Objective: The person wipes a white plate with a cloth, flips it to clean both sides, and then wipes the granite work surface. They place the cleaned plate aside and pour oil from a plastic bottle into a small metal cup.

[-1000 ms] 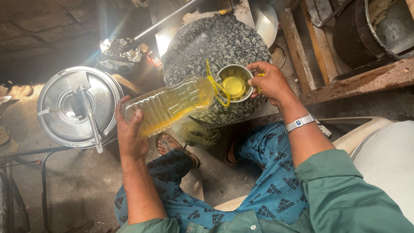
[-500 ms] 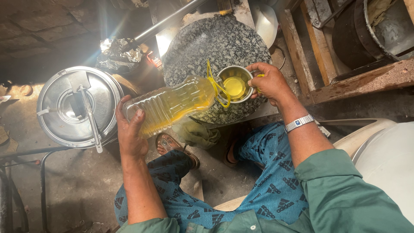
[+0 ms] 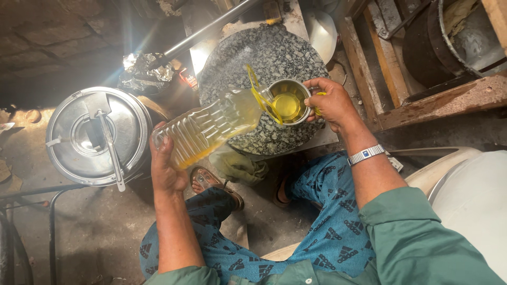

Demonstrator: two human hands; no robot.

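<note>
clear ribbed oil bottle (image 3: 211, 129) tilted, neck over a small steel cup (image 3: 288, 101) holding yellow oil.

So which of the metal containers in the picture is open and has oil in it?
The small steel cup in the right hand, over the round stone slab, is open and holds yellow oil. The big steel can on the left has its lid on.

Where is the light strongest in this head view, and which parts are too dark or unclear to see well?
Head view: strongest glare falls on the crumpled foil and the metal rod; the oil bottle in the left hand and the small metal cup held by the right hand are sharp; the lower-left floor lies in deep shadow, details lost.
</note>
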